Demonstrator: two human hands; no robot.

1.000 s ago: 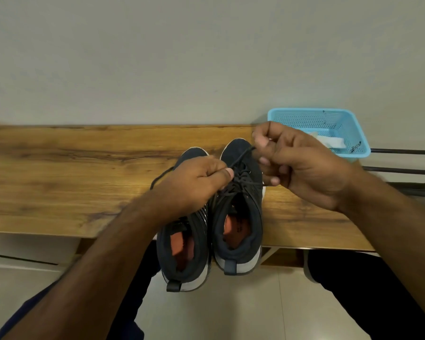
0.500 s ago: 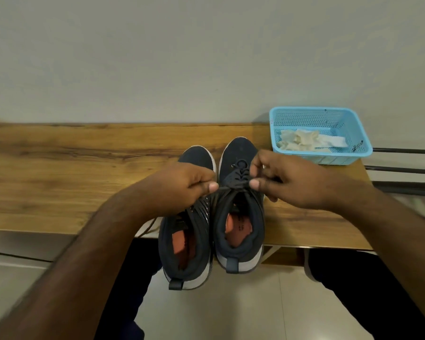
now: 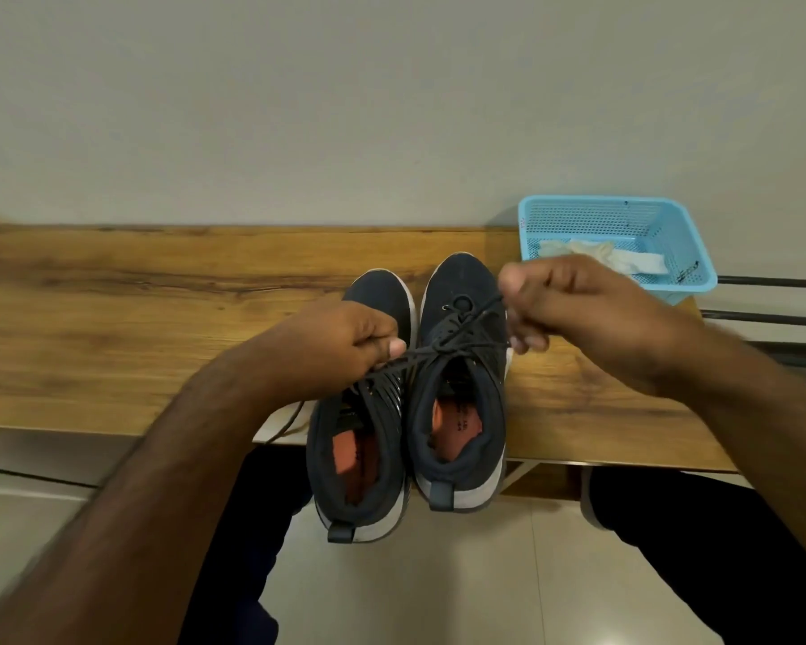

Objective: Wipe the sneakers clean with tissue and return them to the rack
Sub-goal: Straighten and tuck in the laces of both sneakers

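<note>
head | left hand (image 3: 345,349), right hand (image 3: 573,314) (blurred) each grip pinching lace (image 3: 457,346) | left sneaker (image 3: 368,439) toe hidden

home entryway | wooden bench (image 3: 159,318) | shoe rack bars (image 3: 773,284)

Two dark sneakers are counted, a left sneaker (image 3: 361,439) and a right sneaker (image 3: 461,365), side by side on one wooden bench (image 3: 112,318). One blue basket (image 3: 671,225) is seen, with one heap of crumpled tissue (image 3: 624,260) in it. Two hands are seen, a left hand (image 3: 340,346) and a right hand (image 3: 578,309). Three dark rack bars (image 3: 773,318) are counted at the right edge.
</note>
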